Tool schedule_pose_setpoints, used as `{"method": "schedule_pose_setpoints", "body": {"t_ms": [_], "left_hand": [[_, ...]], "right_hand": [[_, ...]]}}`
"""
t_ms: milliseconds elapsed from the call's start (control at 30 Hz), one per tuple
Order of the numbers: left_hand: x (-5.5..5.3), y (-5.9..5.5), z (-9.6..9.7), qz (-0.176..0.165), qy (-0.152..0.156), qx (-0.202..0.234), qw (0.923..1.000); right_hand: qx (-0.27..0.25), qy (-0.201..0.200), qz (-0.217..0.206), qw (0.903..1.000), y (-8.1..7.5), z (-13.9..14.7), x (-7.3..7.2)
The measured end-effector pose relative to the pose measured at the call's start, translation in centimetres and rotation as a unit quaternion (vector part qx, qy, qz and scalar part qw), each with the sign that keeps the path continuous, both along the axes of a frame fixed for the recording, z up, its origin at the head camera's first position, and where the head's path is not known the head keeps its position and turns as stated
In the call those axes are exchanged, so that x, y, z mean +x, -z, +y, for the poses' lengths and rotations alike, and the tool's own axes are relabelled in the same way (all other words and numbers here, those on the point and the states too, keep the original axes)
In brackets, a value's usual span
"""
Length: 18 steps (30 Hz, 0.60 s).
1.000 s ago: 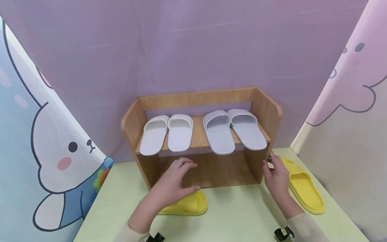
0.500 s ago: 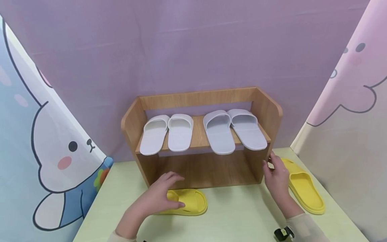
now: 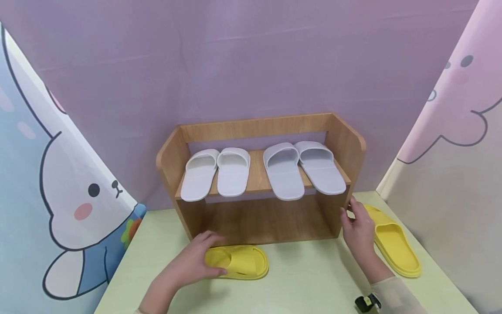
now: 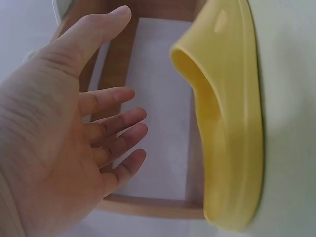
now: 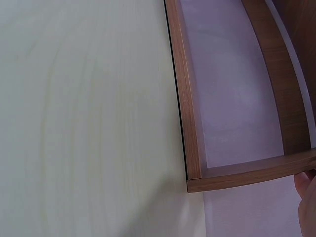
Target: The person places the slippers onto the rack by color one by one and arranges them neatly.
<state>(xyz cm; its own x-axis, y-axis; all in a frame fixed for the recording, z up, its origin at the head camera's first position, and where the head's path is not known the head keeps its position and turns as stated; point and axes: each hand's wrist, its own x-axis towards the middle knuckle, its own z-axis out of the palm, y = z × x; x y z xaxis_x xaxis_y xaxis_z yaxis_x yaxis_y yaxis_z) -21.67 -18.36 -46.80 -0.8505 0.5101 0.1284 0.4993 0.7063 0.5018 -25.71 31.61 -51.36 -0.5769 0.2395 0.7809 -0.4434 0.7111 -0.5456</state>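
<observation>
My left hand is beside a yellow slipper that lies sideways on the table before the shoe rack. In the left wrist view its fingers are spread and loosely bent, with a gap between them and the slipper. My right hand touches the right side panel of the wooden rack; only a bit of that hand shows at the panel in the right wrist view. Another yellow slipper lies to the right of this hand.
On the upper shelf sit a white pair of slippers and a pale grey pair. The lower shelf lies beneath them. A purple backdrop stands behind the rack, with cartoon-printed cloths at left and right.
My left hand has drawn back left and down from the front of the lower shelf, uncovering more of the yellow slipper. My right hand has stayed at the rack's side.
</observation>
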Motion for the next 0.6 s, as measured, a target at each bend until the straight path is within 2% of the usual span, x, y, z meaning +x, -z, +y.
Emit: {"method": "schedule_pose_setpoints", "body": {"t_ms": [600], "left_hand": [[-1.0,3.6,-3.0,-0.023,-0.044,-0.030,0.9983]], "right_hand": [[-0.007,-0.003,-0.010,0.9999,0.1,0.1,0.0]]}}
